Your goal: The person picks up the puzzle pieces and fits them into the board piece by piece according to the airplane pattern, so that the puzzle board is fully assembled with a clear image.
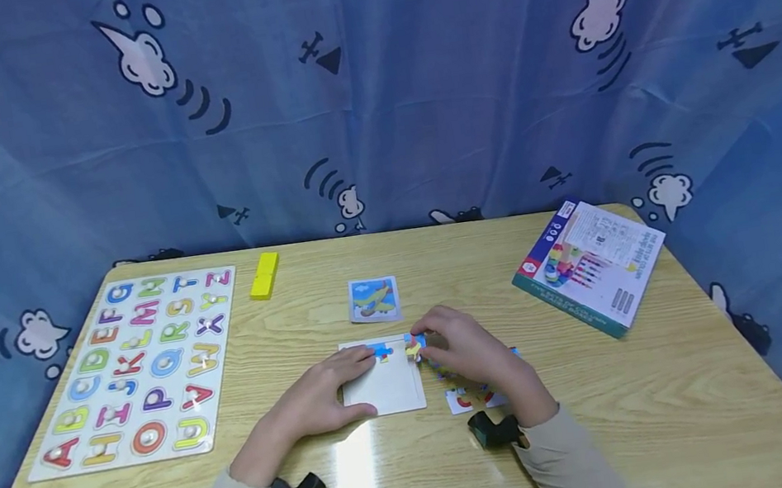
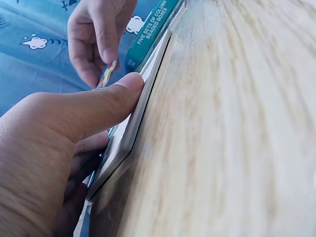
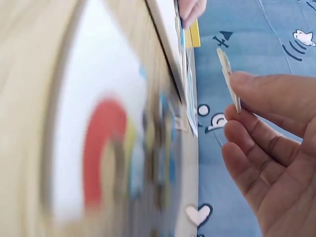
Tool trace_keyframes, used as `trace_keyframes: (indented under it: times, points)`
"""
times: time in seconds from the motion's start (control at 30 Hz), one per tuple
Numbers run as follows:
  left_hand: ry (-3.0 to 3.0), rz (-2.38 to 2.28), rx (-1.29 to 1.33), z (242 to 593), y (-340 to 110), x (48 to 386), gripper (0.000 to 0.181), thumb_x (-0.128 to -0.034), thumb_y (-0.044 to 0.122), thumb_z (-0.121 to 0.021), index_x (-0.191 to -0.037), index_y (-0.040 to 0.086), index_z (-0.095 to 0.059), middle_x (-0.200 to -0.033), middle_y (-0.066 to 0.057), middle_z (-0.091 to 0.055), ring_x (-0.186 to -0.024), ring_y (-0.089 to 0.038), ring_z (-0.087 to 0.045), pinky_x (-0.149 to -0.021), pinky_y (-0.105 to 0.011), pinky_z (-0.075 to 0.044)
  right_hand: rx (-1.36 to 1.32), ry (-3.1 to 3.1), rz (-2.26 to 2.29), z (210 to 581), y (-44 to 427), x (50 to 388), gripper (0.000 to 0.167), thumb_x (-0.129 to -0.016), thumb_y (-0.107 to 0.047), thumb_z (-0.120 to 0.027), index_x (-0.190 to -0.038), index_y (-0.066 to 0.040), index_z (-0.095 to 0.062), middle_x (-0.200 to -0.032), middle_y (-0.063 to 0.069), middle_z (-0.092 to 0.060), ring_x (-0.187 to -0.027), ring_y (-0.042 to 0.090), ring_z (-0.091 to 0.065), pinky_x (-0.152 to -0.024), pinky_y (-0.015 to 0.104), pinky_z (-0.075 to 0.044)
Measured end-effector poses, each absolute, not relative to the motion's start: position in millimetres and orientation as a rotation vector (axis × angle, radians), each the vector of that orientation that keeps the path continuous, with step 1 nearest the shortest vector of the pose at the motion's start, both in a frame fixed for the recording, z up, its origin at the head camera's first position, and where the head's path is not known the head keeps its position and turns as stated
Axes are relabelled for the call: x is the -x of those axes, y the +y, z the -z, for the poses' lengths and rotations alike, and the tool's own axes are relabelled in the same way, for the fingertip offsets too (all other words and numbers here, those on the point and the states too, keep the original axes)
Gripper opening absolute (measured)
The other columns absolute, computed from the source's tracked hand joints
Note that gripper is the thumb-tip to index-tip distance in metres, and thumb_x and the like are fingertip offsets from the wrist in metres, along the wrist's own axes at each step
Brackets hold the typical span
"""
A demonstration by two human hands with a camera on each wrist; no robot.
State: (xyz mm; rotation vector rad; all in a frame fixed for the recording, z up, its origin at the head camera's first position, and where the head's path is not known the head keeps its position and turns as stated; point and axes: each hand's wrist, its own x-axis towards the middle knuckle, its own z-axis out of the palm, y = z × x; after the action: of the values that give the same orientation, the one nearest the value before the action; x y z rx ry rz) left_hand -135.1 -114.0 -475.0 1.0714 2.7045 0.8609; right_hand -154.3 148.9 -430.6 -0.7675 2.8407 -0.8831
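A white puzzle tray (image 1: 385, 391) lies flat at the middle of the table. My left hand (image 1: 325, 391) rests on its left part, the thumb at the front edge and the fingertips at a blue puzzle piece (image 1: 383, 351) near the tray's top. Between thumb and fingers my right hand (image 1: 467, 347) pinches a colourful piece (image 1: 415, 347) above the tray's upper right corner; in the right wrist view this piece (image 3: 228, 79) is seen edge-on, off the surface. More pieces (image 1: 462, 400) lie on the table under and beside the right hand, partly hidden by it.
Behind the tray lies a picture card (image 1: 373, 301) with a yellow plane. An alphabet board (image 1: 135, 372) fills the left side, a yellow block (image 1: 264, 276) beside its top. At the back right is a box (image 1: 591, 267).
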Motion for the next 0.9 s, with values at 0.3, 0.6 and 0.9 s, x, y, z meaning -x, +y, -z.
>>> trace_keyframes:
  times: [0.3,0.6,0.9]
  points:
    - [2.696,-0.852,-1.071,476.3,-112.0,135.8,0.072,-0.0818,0.045,-0.071,-0.139,0.008,-0.049,-0.147,-0.005,-0.044,-0.137,-0.023,-0.039,-0.114,-0.04,-0.032,0.666,2.793,0.856,432.7,126.9,160.5,0.023,-0.086,-0.014,-0.07,-0.108,-0.009,-0.069,-0.106,0.003,-0.062,-0.105,0.02,-0.058,-0.096,0.039,-0.049]
    - [2.703,-0.845,-1.059,475.9,-112.5,135.1,0.072,-0.0814,0.045,-0.071,-0.139,0.008,-0.049,-0.146,-0.005,-0.044,-0.137,-0.023,-0.039,-0.113,-0.039,-0.034,0.692,2.802,0.753,437.1,117.3,164.8,0.021,-0.086,-0.012,-0.07,-0.106,-0.007,-0.07,-0.105,0.005,-0.063,-0.092,0.018,-0.055,-0.083,0.034,-0.05]
    - [2.708,-0.844,-1.068,475.4,-114.2,135.0,0.072,-0.0819,0.046,-0.07,-0.139,0.008,-0.049,-0.146,-0.005,-0.044,-0.137,-0.023,-0.039,-0.113,-0.039,-0.034,0.691,2.8,0.719,440.1,114.5,163.9,0.022,-0.088,-0.011,-0.066,-0.109,-0.007,-0.069,-0.107,0.005,-0.061,-0.092,0.017,-0.054,-0.082,0.032,-0.049]
